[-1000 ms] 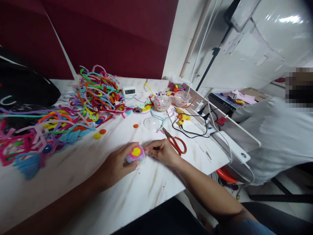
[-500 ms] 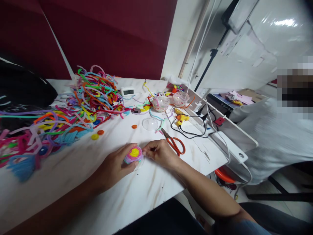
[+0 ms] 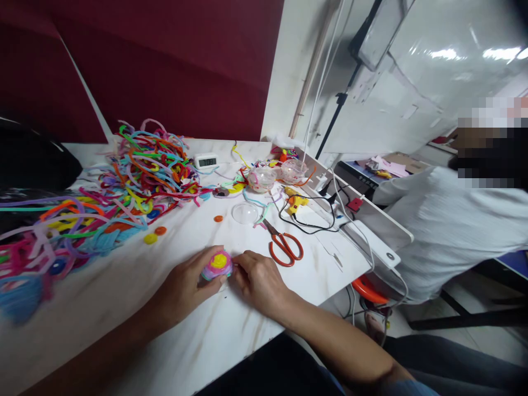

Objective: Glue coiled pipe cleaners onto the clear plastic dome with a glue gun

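My left hand (image 3: 192, 279) curves round a small coil of fuzzy pipe cleaners (image 3: 218, 262), with a yellow middle and pink and lilac rings. Its thumb and fingers grip the coil from opposite sides, low over the table. At the coil's right edge, my right hand (image 3: 262, 281) is closed in a pinch; what sits between its fingertips is too small to make out. Orange-handled scissors (image 3: 284, 242) lie just beyond my right hand. Farther off rests a clear plastic half-shell (image 3: 246, 213), with a small orange disc (image 3: 218, 219) to its left.
A big tangle of coloured pipe cleaners (image 3: 152, 159) covers the left back. Behind stand a small digital clock (image 3: 205, 161) and clear bowls (image 3: 262, 180). A yellow glue gun (image 3: 297, 203) with black cord lies right, near a power strip (image 3: 373, 245). Another person (image 3: 454, 220) sits beyond the divider.
The whole view has swung slightly to the right. My right hand has turned and dropped a little, showing more of the scissors' handles; my left hand still holds the coil.
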`<state>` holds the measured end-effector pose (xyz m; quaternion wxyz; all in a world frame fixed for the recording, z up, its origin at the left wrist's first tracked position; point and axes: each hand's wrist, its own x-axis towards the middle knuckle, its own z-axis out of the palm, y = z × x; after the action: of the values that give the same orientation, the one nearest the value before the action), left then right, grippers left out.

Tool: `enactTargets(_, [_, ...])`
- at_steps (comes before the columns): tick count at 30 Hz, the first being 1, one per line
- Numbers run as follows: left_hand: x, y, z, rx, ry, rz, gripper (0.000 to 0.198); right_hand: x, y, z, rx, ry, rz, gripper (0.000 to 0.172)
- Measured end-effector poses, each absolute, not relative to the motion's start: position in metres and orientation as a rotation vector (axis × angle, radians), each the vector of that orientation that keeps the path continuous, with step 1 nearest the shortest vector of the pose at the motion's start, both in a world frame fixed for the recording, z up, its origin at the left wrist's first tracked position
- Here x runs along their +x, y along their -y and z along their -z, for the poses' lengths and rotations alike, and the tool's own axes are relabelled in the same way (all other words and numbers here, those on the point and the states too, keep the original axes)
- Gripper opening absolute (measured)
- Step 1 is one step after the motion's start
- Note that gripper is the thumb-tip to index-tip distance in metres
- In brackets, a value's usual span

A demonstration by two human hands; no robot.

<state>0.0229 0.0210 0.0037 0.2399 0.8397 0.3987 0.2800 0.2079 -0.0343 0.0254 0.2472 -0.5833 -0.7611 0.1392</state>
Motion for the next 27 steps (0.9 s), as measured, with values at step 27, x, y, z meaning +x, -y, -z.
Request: enactTargets(27, [0.022,-0.02,-0.001,2.319,-1.063,-0.788,0.043,0.236,0.002,-0.045,-1.311,2.409,-0.461,0.01])
